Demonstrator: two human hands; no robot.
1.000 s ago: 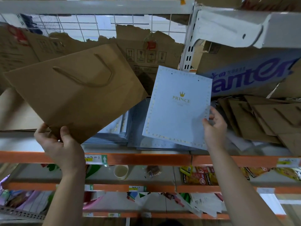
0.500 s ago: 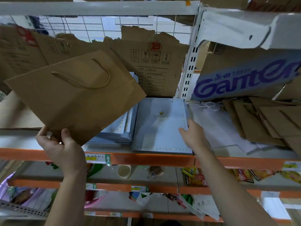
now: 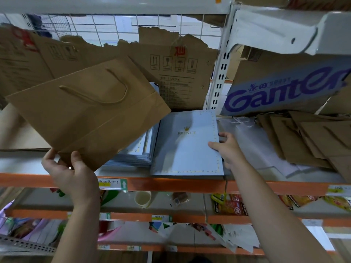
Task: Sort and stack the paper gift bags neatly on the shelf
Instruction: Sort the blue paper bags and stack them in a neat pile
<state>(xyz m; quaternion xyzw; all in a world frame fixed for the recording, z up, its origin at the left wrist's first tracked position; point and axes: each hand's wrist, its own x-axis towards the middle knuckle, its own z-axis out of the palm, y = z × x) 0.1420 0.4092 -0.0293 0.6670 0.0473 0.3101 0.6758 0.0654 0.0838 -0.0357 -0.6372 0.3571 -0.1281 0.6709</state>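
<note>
Left hand (image 3: 70, 171) grips the brown bag (image 3: 89, 114) by one corner, tilted above the shelf (image 3: 171, 184). Right hand (image 3: 226, 147) pinches the blue bag (image 3: 186, 147) by its right side — flat at the front edge.

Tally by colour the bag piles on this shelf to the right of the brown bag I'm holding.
Pale blue piles: 2, one held at its edge by the right hand
White piles: 1
Brown piles: 1
Total: 4 piles, besides the brown bag in the left hand
</note>
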